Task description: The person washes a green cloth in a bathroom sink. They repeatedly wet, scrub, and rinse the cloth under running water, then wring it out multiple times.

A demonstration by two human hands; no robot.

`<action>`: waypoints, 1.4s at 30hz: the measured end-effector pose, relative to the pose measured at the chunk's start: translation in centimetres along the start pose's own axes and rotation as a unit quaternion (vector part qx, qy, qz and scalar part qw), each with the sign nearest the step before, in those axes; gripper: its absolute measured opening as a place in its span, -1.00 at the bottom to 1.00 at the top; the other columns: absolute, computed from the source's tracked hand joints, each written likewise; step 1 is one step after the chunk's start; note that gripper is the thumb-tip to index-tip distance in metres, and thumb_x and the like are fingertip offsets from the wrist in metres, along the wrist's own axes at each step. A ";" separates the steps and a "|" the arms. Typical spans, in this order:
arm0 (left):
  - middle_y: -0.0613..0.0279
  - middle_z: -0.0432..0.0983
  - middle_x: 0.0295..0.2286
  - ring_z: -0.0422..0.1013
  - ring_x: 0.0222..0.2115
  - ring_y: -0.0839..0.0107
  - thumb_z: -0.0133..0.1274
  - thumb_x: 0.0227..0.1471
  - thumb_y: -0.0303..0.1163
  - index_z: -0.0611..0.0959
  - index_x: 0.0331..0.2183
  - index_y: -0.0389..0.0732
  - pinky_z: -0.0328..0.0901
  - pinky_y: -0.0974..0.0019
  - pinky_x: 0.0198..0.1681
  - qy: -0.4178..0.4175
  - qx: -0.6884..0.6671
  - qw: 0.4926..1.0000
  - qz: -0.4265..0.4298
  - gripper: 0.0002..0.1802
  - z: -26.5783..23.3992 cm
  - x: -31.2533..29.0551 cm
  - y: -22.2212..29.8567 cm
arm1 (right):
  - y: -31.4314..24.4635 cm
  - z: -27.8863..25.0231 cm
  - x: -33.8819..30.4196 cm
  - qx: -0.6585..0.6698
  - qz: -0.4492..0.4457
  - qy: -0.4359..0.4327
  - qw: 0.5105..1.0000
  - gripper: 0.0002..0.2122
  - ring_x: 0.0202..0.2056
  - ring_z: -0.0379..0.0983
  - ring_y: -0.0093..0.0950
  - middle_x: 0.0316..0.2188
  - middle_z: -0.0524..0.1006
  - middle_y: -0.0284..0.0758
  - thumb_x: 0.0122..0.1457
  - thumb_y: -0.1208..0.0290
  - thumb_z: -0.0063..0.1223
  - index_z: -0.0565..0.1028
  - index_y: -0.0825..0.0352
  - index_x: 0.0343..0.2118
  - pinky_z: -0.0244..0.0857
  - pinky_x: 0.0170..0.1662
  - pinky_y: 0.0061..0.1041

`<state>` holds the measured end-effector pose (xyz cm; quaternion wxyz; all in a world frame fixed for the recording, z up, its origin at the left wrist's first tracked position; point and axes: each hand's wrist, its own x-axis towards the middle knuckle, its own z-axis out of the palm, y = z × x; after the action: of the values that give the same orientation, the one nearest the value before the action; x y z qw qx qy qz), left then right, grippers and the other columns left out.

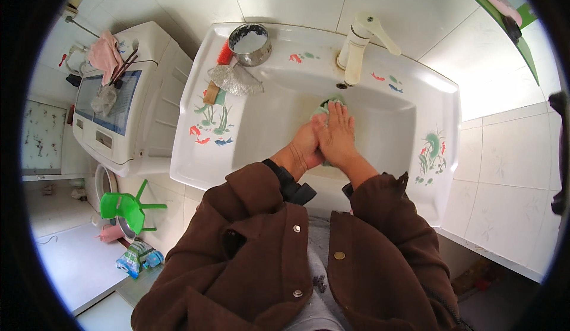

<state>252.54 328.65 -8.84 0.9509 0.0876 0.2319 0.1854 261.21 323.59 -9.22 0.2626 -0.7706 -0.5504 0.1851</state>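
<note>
Both of my hands are pressed together over the basin of a white sink [261, 117]. A pale green cloth [333, 100], crumpled, pokes out beyond my fingertips, and most of it is hidden by the hands. My left hand [304, 144] curls round it from the left and below. Lying over it, my right hand [337, 132] presses down with its fingers fairly straight and close together. Just beyond the hands stands the cream faucet [354, 51], its lever turned to the right. No running water shows from its spout.
On the sink's left ledge sit a metal bowl [249, 53] with white contents, a red-handled brush [224, 54], a clear mesh-like piece [237, 80] and a small brown block [211, 93]. Farther left stand a washing machine [127, 93] and a small green chair [126, 209].
</note>
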 end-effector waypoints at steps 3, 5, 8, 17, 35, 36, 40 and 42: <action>0.14 0.41 -0.16 0.35 -0.12 0.29 -0.20 0.15 -0.14 0.43 -0.11 -0.28 0.25 0.19 -0.03 0.060 0.091 0.994 0.001 -0.57 0.6 -0.3 -0.4 | 2.1 -1.2 1.8 0.112 0.065 -0.103 0.986 -0.30 0.18 0.02 -0.14 0.12 0.17 0.00 0.15 -0.19 -0.37 0.19 0.41 0.10 -0.20 0.20 -0.16; 0.12 0.44 -0.20 0.41 -0.19 0.29 -0.17 0.14 -0.17 0.45 -0.15 -0.31 0.30 0.19 -0.08 0.123 0.126 0.984 -0.015 -0.59 0.7 -0.6 -0.2 | 3.3 -2.2 2.6 0.323 0.171 -0.154 0.918 -0.35 0.05 0.22 -0.30 0.01 0.31 -0.15 0.17 -0.15 -0.36 0.26 0.40 0.05 0.01 0.12 -0.31; 0.12 0.47 -0.23 0.45 -0.28 0.28 -0.14 0.13 -0.14 0.45 -0.15 -0.32 0.36 0.21 -0.16 0.074 0.183 0.979 -0.048 -0.57 1.0 -0.8 0.5 | 4.0 -3.1 2.3 0.544 0.247 -0.206 0.775 -0.37 -0.06 0.34 -0.44 -0.06 0.40 -0.25 0.17 -0.18 -0.37 0.33 0.37 -0.01 0.18 0.02 -0.45; 0.15 0.45 -0.20 0.43 -0.22 0.32 -0.05 0.09 -0.10 0.40 -0.08 -0.27 0.35 0.24 -0.14 0.033 0.157 0.985 -0.069 -0.51 1.7 -0.7 0.6 | 3.5 -4.4 2.1 0.451 0.265 -0.065 0.850 -0.64 -0.43 0.40 -0.49 -0.42 0.46 -0.26 0.03 0.20 0.13 0.42 0.45 -0.31 0.31 -0.36 -0.53; 0.17 0.47 -0.34 0.43 -0.38 0.32 -0.22 0.18 -0.17 0.49 -0.27 -0.24 0.36 0.22 -0.31 0.166 0.122 0.975 0.079 -0.66 -3.3 1.8 0.1 | 0.5 -1.3 -1.2 0.190 -0.060 0.132 0.971 -0.65 -0.33 0.43 -0.16 -0.36 0.46 -0.10 0.03 0.30 0.07 0.33 0.40 -0.18 0.30 -0.25 -0.25; 0.15 0.45 -0.33 0.41 -0.37 0.31 -0.21 0.17 -0.18 0.46 -0.23 -0.26 0.34 0.21 -0.31 0.143 0.106 0.982 0.059 -0.66 -3.2 1.8 -0.2 | -0.1 -0.8 -1.6 0.136 -0.160 0.149 0.966 -0.66 -0.33 0.43 -0.11 -0.37 0.46 -0.07 0.05 0.27 0.05 0.34 0.39 -0.19 0.29 -0.25 -0.22; 0.15 0.43 -0.36 0.38 -0.40 0.31 -0.21 0.16 -0.19 0.47 -0.27 -0.28 0.32 0.23 -0.34 0.151 0.171 0.973 0.031 -0.66 -1.8 1.7 -2.1 | 0.7 -0.5 0.2 0.113 0.132 0.051 0.983 -0.68 -0.31 0.37 0.05 -0.39 0.46 0.04 0.13 0.16 -0.10 0.40 0.40 -0.36 0.24 -0.25 -0.12; 0.17 0.44 -0.39 0.38 -0.43 0.32 -0.22 0.15 -0.21 0.50 -0.35 -0.29 0.32 0.24 -0.37 0.167 0.201 0.963 0.070 -0.66 -0.8 1.9 -3.1 | 1.6 -1.0 1.3 0.123 0.190 0.076 0.971 -0.65 -0.32 0.37 0.04 -0.40 0.46 0.05 0.14 0.12 -0.12 0.41 0.39 -0.36 0.24 -0.26 -0.13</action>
<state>254.64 326.62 -11.12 0.8463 0.2608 0.4129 0.2125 263.44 324.17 -9.42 0.3564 -0.8347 -0.3452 0.2389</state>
